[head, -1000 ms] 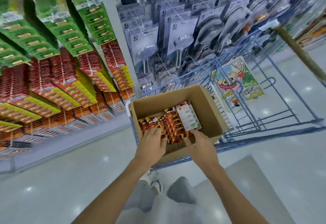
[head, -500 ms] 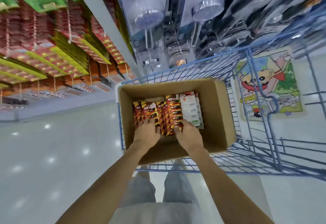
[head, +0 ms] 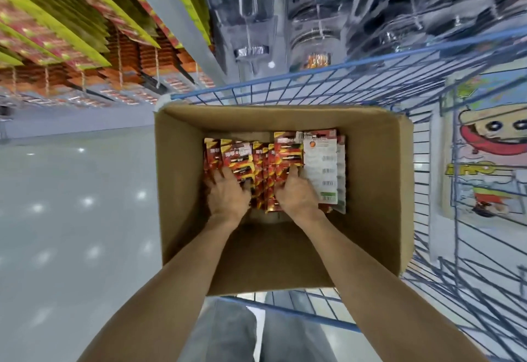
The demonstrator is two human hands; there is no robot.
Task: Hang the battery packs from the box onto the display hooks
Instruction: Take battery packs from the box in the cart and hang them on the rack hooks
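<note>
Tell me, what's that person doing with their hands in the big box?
The person is reaching into a cardboard box that sits in a blue wire cart. Both hands are down on the red battery packs stacked inside: the left hand on the left packs, the right hand on the middle ones. No pack is lifted out yet. More packs hang on the display hooks up on the left.

Hung stock on display hooks [head: 85, 47] blurred, battery packs [head: 265, 167] partly hidden under hands, print unreadable
</note>
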